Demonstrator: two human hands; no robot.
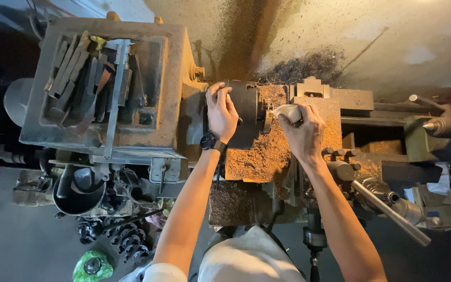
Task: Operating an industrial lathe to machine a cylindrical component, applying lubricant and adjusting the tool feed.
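I look straight down on a metal lathe. My left hand (221, 112), with a dark wristwatch on the wrist, lies over the dark round chuck (246, 120) and grips its top. My right hand (305, 133) holds a pale rounded piece (289, 111) right beside the chuck's jaws. Brown chips (259, 154) cover the carriage below both hands. Whether the pale piece sits inside the jaws is hidden by my fingers.
A tray on the headstock (105, 83) holds several flat metal tools and a caliper. The pointed tailstock centre (442, 127) stands at the right. A long handle (390, 211) juts out lower right. Dark swarf (304, 65) lies behind the machine. Gears (126, 240) and a green bag (92, 265) lie on the floor.
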